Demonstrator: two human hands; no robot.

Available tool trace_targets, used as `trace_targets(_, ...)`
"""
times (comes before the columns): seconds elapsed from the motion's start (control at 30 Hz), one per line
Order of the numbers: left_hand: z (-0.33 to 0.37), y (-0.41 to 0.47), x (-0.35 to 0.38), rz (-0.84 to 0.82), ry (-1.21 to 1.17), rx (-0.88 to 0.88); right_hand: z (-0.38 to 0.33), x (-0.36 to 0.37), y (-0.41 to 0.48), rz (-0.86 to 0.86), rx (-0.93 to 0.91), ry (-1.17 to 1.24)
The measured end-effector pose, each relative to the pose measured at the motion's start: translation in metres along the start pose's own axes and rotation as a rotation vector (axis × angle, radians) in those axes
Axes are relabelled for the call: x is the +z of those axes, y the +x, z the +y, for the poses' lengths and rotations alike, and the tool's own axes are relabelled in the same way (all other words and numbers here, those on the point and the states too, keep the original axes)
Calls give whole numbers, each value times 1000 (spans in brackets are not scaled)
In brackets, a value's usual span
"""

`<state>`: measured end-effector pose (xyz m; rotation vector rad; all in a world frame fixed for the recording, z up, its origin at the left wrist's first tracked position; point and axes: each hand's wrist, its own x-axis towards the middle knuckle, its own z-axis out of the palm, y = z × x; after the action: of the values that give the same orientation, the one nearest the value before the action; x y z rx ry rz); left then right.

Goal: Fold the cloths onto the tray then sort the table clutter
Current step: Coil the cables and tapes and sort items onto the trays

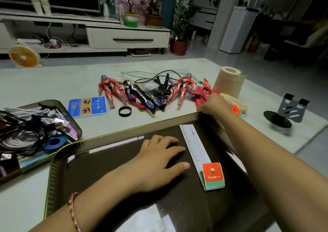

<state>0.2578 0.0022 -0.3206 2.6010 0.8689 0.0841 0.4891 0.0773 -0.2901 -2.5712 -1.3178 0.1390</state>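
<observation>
Your left hand [159, 160] lay palm-down on the floor of the large, glossy dark brown tray [177, 119] with the ribbed gold rim, fingers straight and slightly spread, clamped on nothing. Your right hand [212, 104] reached to the tray's far right corner with the knuckles bent and the thumb along the rim. The fingertips were hidden behind the hand, but it looked like a grip on that corner.

The tray sat directly in front of you on the pale table. Nothing was folded on it. Its only load was a clear plastic ruler [193, 143] with an orange-and-green header card, lying just beside your left fingertips. The soft pale yellow cloth [232, 99] lay bunched on the table just beyond your right hand, against the beige paper roll [229, 82].

You appeared to be at the very start, steadying or squaring the tray before any folding. Your next move probably called for letting go of the corner, taking the ruler off the tray floor, and reaching just past the rim for the cloth. The sorting seemed untouched: the red toy figures [110, 89] and tangled black cords lay in a row across the table, and a second dark tray [78, 125] on your left held cables and a blue tape roll.
</observation>
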Motion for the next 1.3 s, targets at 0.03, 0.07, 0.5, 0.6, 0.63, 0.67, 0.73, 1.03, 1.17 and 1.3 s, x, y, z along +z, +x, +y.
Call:
trace_targets(0.03,-1,0,1,1,-4,-3,1,-2,2,12,21,-6)
trace_targets(0.07,-1,-1,1,-2,-8,-6,2,-4,3,34,42,1)
trace_targets(0.5,-1,-3,4,154,-136,13,33,-40,-135,47,-421,73)
trace_targets(0.6,2,-2,6,132,-136,27,32,-13,-159,-66,-418,-64)
trace_targets(0.63,3,-2,6,126,-130,31,30,-5,-159,-83,-415,-97)
trace_targets(0.67,4,-3,8,123,-124,35,29,2,-159,-88,-413,-112)
trace_targets(0.73,5,-3,10,119,-110,44,29,14,-158,-70,-411,-157)
trace_targets(1.03,5,-5,10,46,-104,23,32,19,-150,-260,-458,-127)
trace_targets(1.17,4,-5,8,28,-98,7,33,-3,-127,-77,-463,331)
trace_targets(1.3,4,-5,8,6,-37,4,45,-20,-81,106,-276,522)
